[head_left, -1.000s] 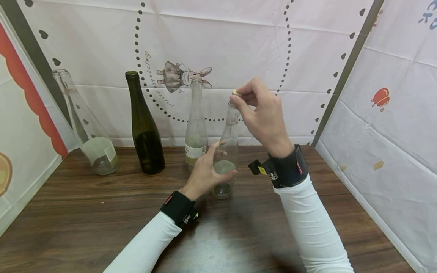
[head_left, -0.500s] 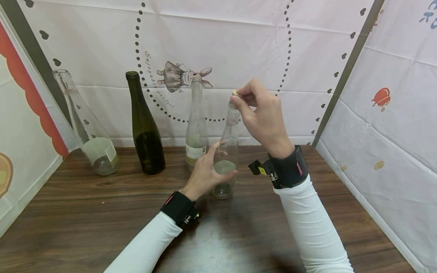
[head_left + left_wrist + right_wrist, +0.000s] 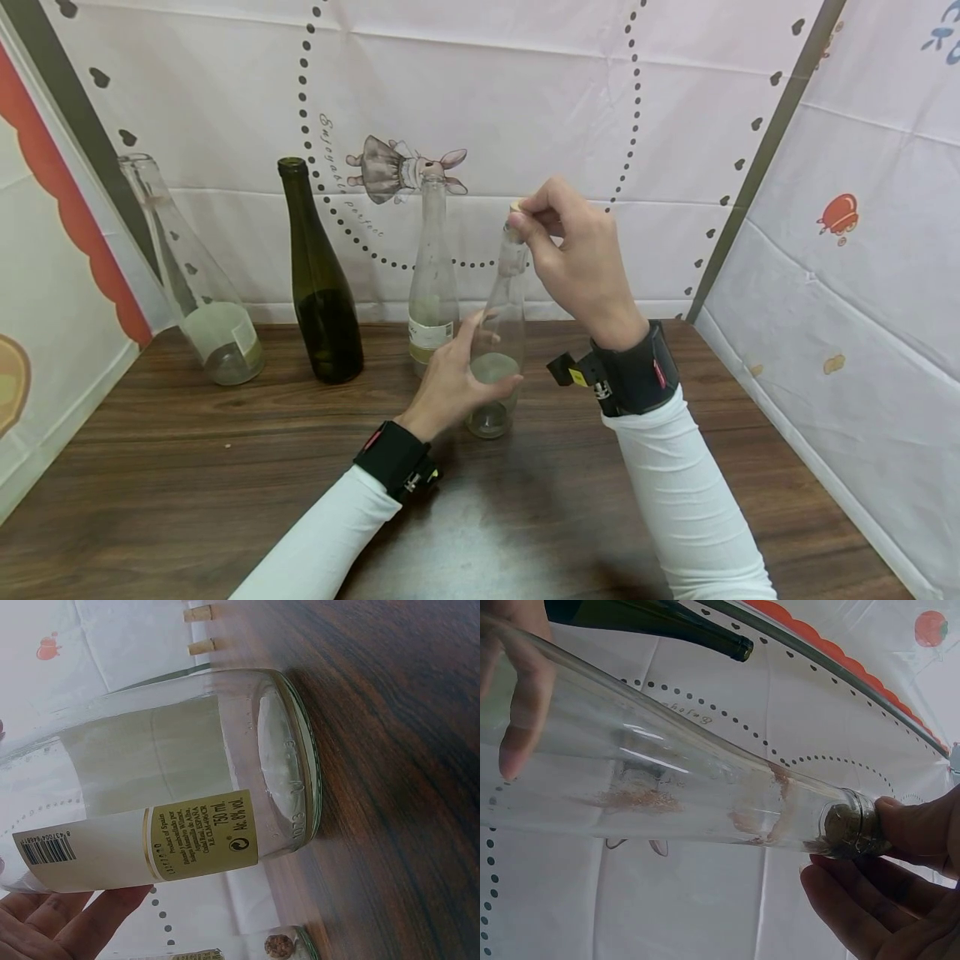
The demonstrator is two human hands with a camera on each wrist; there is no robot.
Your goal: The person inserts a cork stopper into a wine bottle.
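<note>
A clear glass bottle [image 3: 497, 337] stands on the wooden table, its label turned towards the left wrist camera. My left hand [image 3: 452, 379] grips the bottle's lower body, fingers behind the glass and thumb across the front. At the mouth, my right hand [image 3: 577, 250] pinches a pale cork [image 3: 515, 205] between thumb and index finger. In the right wrist view the lower end of the cork [image 3: 845, 825] shows inside the neck, while the fingers cover its top.
Left of the held bottle stand another clear bottle [image 3: 432, 287], a dark green bottle [image 3: 322, 292] and a wider clear bottle [image 3: 202, 292]. Two loose corks [image 3: 200, 646] lie beyond the bottle in the left wrist view. Printed cloth [image 3: 540, 100] surrounds the table.
My right hand has sunk slightly with the cork at the bottle's mouth. The left hand and the bottle have stayed in place.
</note>
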